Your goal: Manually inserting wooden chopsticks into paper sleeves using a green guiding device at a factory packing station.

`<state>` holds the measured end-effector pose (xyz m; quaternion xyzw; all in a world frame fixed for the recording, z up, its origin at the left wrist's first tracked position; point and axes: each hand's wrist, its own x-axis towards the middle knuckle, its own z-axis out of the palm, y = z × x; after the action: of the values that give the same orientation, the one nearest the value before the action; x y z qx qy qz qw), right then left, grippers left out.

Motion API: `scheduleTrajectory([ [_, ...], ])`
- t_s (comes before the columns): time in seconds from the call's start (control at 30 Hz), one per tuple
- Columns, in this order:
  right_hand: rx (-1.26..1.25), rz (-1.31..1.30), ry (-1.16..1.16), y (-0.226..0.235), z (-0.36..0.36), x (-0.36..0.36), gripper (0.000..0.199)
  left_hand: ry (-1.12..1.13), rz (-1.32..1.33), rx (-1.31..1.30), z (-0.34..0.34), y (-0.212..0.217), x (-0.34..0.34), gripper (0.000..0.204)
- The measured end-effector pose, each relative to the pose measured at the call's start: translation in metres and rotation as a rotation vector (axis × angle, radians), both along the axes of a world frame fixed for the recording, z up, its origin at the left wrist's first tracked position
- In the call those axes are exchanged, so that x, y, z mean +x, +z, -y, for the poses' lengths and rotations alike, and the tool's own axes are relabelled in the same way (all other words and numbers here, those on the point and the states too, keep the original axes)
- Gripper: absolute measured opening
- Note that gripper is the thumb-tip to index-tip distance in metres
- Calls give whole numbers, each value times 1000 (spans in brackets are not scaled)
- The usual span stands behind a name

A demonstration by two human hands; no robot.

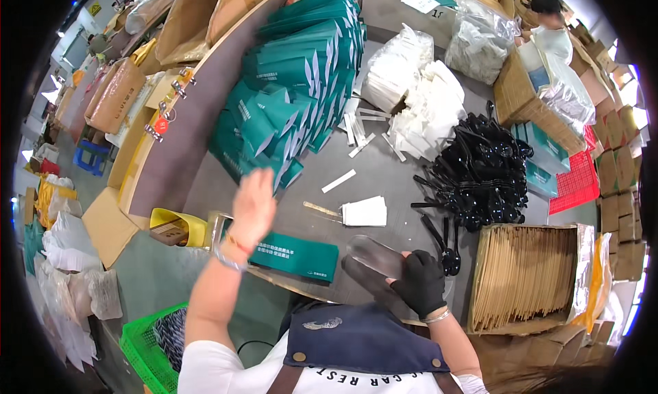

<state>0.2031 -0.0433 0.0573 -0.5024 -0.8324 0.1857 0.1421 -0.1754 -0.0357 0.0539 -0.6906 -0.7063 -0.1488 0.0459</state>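
My bare left hand (253,200) reaches over the near edge of a tall, fanned pile of dark green printed packets (295,85), its fingers stretched out and somewhat blurred. Nothing shows in its grasp. A single green packet (298,258) lies flat by my left wrist, at the near edge of the table. My right hand (419,283) wears a black fingerless glove. Its thumb and fingers close around the right end of a long, see-through greyish piece with a rounded tip (373,257), which looks like a clear plastic tray. Beyond it sits a small stack of white paper slips (364,211).
Black plastic spoons (480,168) are heaped at the right, behind a carton of thin wooden sticks (524,277). White wrapped packets (425,106) pile up at the back. A yellow container (179,227) stands left; a green basket (154,353) is below. Another person (548,34) is far right.
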Motion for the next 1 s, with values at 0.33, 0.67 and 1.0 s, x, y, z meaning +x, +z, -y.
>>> scheduleTrajectory([
  [0.33, -14, 74, 119, 10, 4, -4, 58, 130, 447, -238, 73, -65, 107, 97],
  [0.67, -93, -121, 252, -30, 8, -61, 62, 47, 474, -319, 56, -54, 104, 88],
  [1.0, 329, -92, -950, -79, 17, 242, 34, 176, 334, -123, -84, -84, 73, 18],
])
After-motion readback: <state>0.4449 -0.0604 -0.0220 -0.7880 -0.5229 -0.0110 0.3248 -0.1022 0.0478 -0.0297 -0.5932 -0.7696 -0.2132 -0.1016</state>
